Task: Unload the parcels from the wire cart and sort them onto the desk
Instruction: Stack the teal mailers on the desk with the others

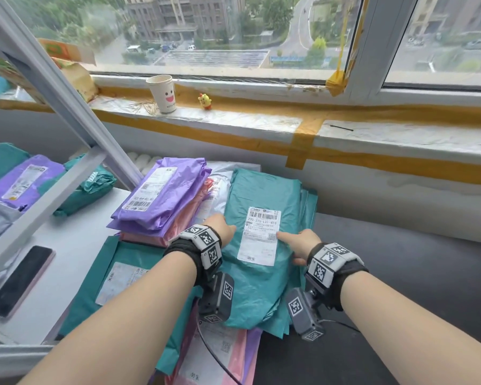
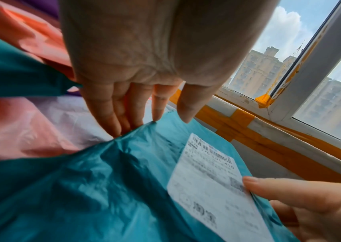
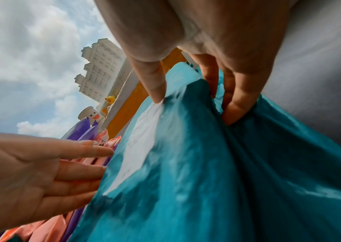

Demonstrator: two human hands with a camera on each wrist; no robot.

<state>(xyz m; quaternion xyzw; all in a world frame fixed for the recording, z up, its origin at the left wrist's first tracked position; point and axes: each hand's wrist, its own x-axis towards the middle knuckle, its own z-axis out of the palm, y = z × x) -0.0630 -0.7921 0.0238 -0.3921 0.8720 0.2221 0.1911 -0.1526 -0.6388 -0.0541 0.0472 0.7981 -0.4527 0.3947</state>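
Your desk (image 1: pixel 75 245), white-topped, carries the sorted parcels; a grey shelf frame (image 1: pixel 53 87) crosses it at the left. Behind runs the window sill (image 1: pixel 233 118), banded with yellow tape.

The teal parcel (image 1: pixel 261 279) is the largest item under your hands. It lies face up on top of a stack of other teal parcels at the desk's right edge, its white shipping label (image 1: pixel 260 236) uppermost. To its left sits the purple parcel (image 1: pixel 164 198), resting on a pink parcel (image 1: pixel 184 218). Nearer you, a second teal parcel (image 1: pixel 122 262) lies flat on the desk, its label blurred. Further teal and purple parcels lie beyond the shelf frame at the far left.

Your left hand (image 1: pixel 220 227) meets the teal parcel's left edge: in the left wrist view its fingers (image 2: pixel 111 114) are straight and close together, tips touching the film, thumb held apart. Your right hand (image 1: pixel 300 243) grips the right side: the thumb (image 3: pixel 155 85) presses on the label's edge while the remaining fingers (image 3: pixel 235 104) appear to curl under a gathered fold, though that view is blurred.

A dark phone (image 1: pixel 20 282) lies on the desk at the left. On the sill stand a paper cup (image 1: pixel 163 93) and, just beside it, a small yellow chick figure (image 1: pixel 205 101).
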